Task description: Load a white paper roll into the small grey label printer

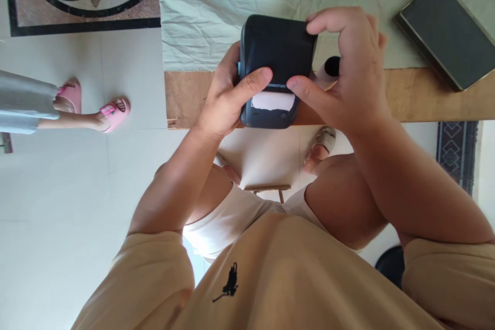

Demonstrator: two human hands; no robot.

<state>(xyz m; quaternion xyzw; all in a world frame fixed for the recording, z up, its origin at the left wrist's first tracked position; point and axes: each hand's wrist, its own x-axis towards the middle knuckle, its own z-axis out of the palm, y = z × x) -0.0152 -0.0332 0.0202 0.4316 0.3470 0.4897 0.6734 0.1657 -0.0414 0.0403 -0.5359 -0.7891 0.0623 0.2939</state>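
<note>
A black label printer [279, 51] with a small brand print on its lid is held up over the near edge of the table. White paper [273, 101] shows at its slot. My left hand [235, 85] wraps the printer's left side, thumb lying on the front and fingers hidden beneath. On the other side, my right hand [344, 62] grips the printer between a thumb on its lower front and a forefinger at the upper right corner. Partly behind the right hand is a white roll [325, 72] with a dark round end.
A pale green cloth [201, 15] covers most of the wooden table [189, 98]. To the right lies a smartphone [450, 36] on a dark slab-like thing. Another person's feet in pink slippers [116, 113] are on the floor at left.
</note>
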